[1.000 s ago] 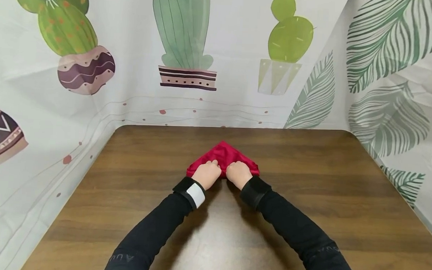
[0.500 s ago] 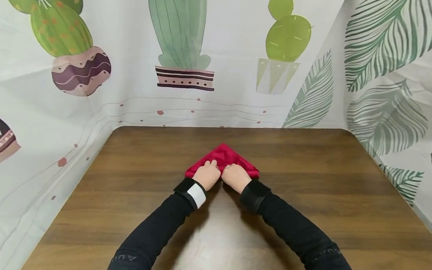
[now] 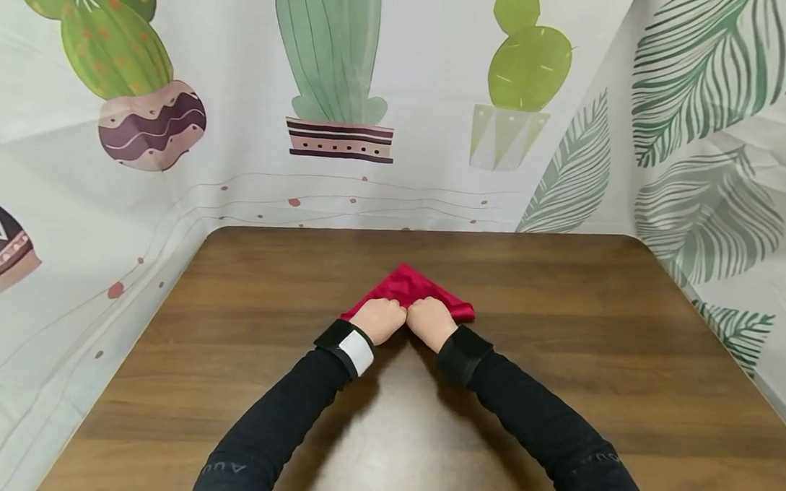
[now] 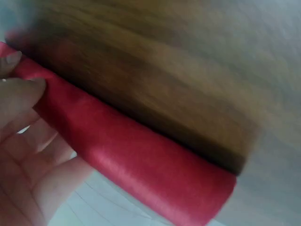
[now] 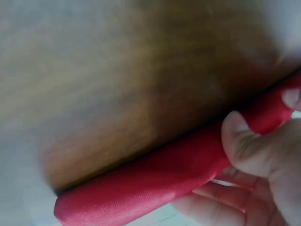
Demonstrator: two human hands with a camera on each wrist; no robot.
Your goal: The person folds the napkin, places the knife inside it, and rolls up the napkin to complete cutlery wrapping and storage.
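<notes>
A red satiny cloth (image 3: 405, 280) lies on the table as a triangle, its tip pointing away from me. Along the near side it forms a thick rolled edge, which fills the lower part of the left wrist view as a red roll (image 4: 136, 150). My left hand (image 3: 379, 321) pinches this roll near its middle, thumb on the near face and fingers around the far side. Right beside it, my right hand (image 3: 431, 323) holds the same roll between thumb and curled fingers. The knuckles nearly touch. Both hands cover the roll's centre in the head view.
The brown wooden table (image 3: 557, 396) has rounded far corners. White curtains printed with cacti (image 3: 334, 70) and leaves (image 3: 698, 83) hang behind and beside it. Black sleeves with wristbands (image 3: 465, 351) cover both arms.
The flat part of the cloth beyond my hands looks smaller, its tip nearer to them. My left fingers, partly raised half a second ago, are curled in now. The hands have drawn slightly closer together.
</notes>
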